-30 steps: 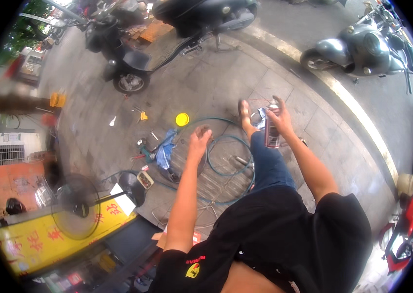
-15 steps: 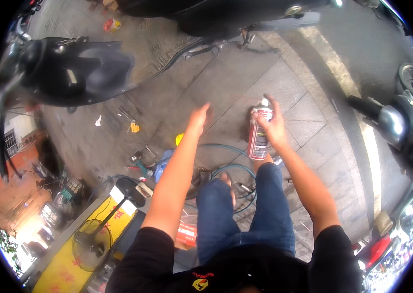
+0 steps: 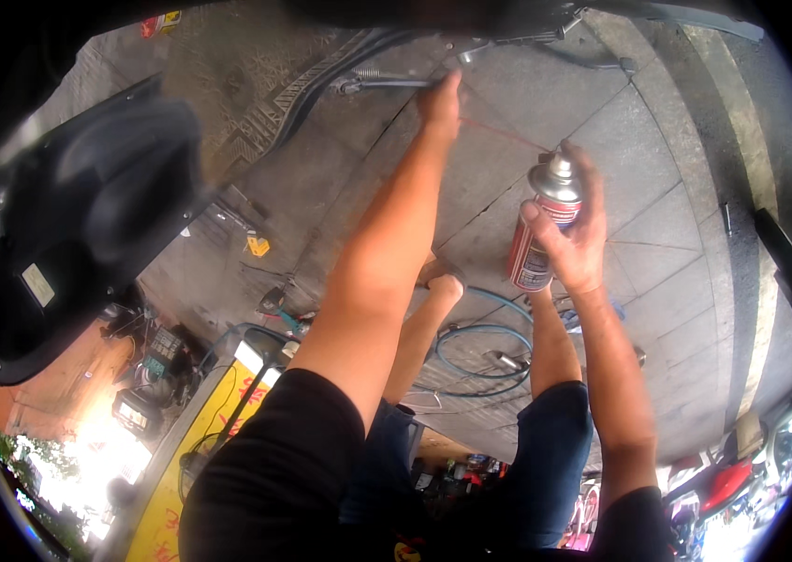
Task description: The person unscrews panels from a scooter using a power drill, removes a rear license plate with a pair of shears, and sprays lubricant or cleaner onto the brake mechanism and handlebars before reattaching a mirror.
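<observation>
My right hand (image 3: 579, 234) is wrapped around a red spray can (image 3: 532, 245) with a silver domed top, the index finger at its nozzle. The can is tilted, its top pointing up and away. From the nozzle a thin red straw (image 3: 508, 136) runs left toward my left hand (image 3: 440, 105). That hand reaches further out, close to a metal rod (image 3: 387, 82) beneath a dark motor scooter (image 3: 270, 131). Its fingers are mostly hidden, so whether it grips the rod, the straw or nothing does not show.
A large black panel (image 3: 87, 225) stands at the left. Coiled blue-green hose (image 3: 485, 342) lies on the paving by my feet. A green tool (image 3: 284, 309) and a yellow item (image 3: 257, 244) lie left of my arm. A yellow board (image 3: 190, 440) is at lower left, parked vehicles (image 3: 733, 482) at lower right.
Both hands have moved away from me, the left one up to the scooter's underside. The can has moved slightly right and up, its straw now visible. My view has shifted closer to the scooter.
</observation>
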A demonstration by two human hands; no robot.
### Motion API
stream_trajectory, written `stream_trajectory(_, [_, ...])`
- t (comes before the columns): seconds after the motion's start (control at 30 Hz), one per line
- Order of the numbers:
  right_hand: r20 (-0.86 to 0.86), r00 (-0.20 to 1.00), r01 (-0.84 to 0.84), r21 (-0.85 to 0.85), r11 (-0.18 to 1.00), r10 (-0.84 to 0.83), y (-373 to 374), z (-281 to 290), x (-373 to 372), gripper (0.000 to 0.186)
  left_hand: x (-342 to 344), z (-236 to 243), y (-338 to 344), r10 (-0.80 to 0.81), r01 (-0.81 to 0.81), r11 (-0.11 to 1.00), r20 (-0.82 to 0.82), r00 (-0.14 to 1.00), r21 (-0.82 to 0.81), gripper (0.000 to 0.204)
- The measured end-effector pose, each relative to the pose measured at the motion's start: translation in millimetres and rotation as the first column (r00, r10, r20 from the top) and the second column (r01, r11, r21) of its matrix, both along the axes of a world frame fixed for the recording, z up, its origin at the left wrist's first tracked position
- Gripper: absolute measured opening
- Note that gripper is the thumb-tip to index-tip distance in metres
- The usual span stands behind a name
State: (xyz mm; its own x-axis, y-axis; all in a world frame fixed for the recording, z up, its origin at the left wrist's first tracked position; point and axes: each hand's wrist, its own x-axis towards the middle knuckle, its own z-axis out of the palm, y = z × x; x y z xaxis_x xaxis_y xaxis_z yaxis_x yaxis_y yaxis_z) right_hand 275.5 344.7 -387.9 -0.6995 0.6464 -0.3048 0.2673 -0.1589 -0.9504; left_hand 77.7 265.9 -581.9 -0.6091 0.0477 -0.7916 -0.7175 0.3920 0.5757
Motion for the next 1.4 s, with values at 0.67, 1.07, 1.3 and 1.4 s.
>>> stream_trajectory(0.67, [0.009, 0.966, -0.246, 0.344, 0.906, 0.259, -73, -50, -141, 0.055, 111, 58, -249, -0.339, 0.384, 0.912, 0.264, 0.903, -0.144, 0.040])
stream_trajectory(1.07, [0.053, 0.978, -0.209, 0.279, 0.937, 0.202, -80, -57, -140, 0.054, 138, 95, -243, -0.293, 0.328, 0.943, 0.313, 0.903, -0.063, 0.045])
stream_trajectory(1.3, [0.074, 0.989, -0.147, 0.268, 0.952, 0.132, -77, -59, -146, 0.054, 141, 97, -265, -0.335, 0.366, 0.930, 0.319, 0.887, -0.042, 0.038])
stream_trajectory(1.4, [0.082, 0.983, -0.182, 0.246, 0.952, 0.167, -76, -60, -144, 0.054, 143, 101, -271, -0.337, 0.385, 0.920, 0.363, 0.869, -0.070, 0.035])
